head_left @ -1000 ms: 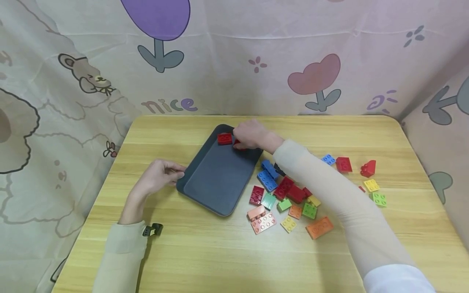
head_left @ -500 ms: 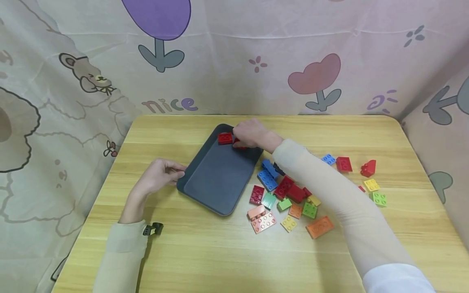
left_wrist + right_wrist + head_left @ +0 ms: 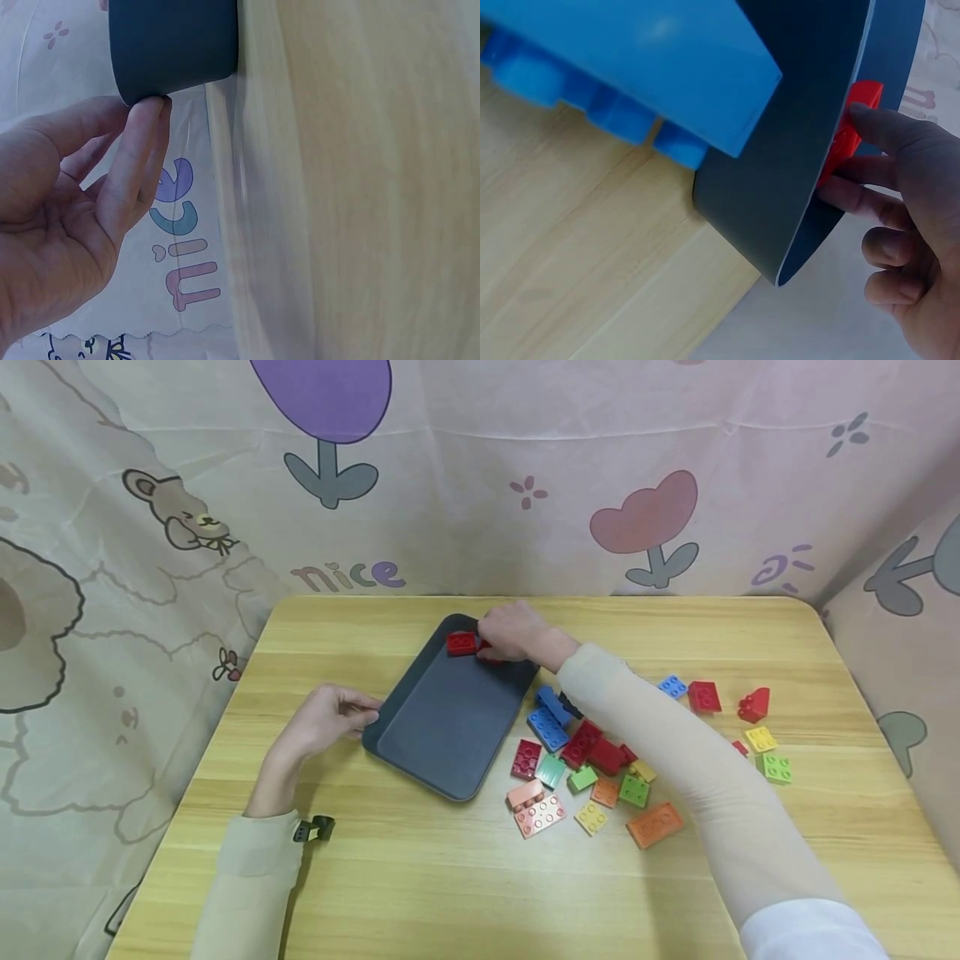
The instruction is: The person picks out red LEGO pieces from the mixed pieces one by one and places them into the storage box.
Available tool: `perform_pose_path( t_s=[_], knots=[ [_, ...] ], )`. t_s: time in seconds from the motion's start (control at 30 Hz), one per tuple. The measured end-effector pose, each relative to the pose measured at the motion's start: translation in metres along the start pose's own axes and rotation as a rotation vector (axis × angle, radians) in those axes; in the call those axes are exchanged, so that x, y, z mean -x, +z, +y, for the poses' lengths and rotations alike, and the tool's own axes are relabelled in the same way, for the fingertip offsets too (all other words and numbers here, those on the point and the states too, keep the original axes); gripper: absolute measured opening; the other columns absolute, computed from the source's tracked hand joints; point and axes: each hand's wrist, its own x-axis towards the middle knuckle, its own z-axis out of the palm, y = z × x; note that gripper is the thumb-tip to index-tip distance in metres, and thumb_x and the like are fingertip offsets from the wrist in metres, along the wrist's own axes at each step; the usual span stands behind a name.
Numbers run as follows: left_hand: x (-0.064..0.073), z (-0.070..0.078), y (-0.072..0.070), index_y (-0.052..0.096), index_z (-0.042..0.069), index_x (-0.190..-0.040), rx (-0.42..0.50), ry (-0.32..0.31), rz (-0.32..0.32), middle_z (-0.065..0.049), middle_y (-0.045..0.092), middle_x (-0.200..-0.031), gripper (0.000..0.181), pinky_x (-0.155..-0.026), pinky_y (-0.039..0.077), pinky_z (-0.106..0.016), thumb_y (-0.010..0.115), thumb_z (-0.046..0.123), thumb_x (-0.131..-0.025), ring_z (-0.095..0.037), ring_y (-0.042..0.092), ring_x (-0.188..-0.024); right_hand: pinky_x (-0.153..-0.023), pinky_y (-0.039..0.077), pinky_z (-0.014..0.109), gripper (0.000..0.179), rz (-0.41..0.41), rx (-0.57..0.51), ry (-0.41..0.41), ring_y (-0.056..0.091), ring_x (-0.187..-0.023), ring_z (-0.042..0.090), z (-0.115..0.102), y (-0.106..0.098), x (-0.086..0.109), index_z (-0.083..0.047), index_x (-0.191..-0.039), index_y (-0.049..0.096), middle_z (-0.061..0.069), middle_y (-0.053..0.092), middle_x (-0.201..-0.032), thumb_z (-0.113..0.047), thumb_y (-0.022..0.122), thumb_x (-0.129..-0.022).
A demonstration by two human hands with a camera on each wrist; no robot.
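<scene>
seemingly a play corner: cartoon-print cloth (image 3: 465, 435), toy bricks (image 3: 604, 757), wooden table (image 3: 435, 885).

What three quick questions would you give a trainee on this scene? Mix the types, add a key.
1. Multiple choice: what colour is the brick in the right hand?
a) blue
b) red
c) yellow

2. True or false: the left hand is holding an orange brick.

3. Fill in: in the head view, the loose bricks on the table lie to the ____ of the tray.

Key:
1. b; the fingers hold a red brick.
2. False; that hand is at the tray's edge.
3. Right.
</scene>
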Motion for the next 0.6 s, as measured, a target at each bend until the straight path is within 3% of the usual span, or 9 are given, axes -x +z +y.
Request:
perform_pose_path(
  t_s=[0.17, 0.37, 0.6],
  knots=[
    [0.0, -0.001, 0.0, 0.074, -0.008, -0.123, -0.004, 0.003, -0.002, -0.028, 0.074, -0.125, 0.025, -0.074, 0.068, -0.031, 0.07, 0.002, -0.099, -0.012, 0.073, -0.085, -0.054, 0.045, 0.03, 0.039, 0.005, 0.012, -0.004, 0.061, -0.07, 0.019, 0.001, -0.002, 0.001, -0.013, -0.086, 0.071, 0.005, 0.07, -0.085, -0.048, 0.065, -0.102],
    [-0.001, -0.001, 0.0, 0.073, -0.008, -0.124, -0.003, 0.006, -0.008, -0.029, 0.074, -0.123, 0.026, -0.075, 0.068, -0.03, 0.069, 0.001, -0.1, -0.014, 0.073, -0.087, -0.063, 0.055, 0.041, 0.041, 0.053, 0.009, 0.0, 0.064, -0.074, 0.021, 0.007, -0.007, 0.006, -0.018, -0.078, 0.067, 0.002, 0.07, -0.084, -0.051, 0.064, -0.101],
    [0.0, -0.001, -0.001, 0.073, -0.009, -0.124, -0.002, 0.008, -0.011, -0.03, 0.074, -0.123, 0.026, -0.073, 0.067, -0.027, 0.068, 0.001, -0.1, -0.014, 0.073, -0.086, -0.057, 0.046, 0.036, 0.043, 0.1, -0.021, -0.015, 0.064, -0.075, 0.023, 0.014, -0.013, 0.014, -0.017, -0.082, 0.07, 0.003, 0.07, -0.084, -0.056, 0.064, -0.1]
  ],
)
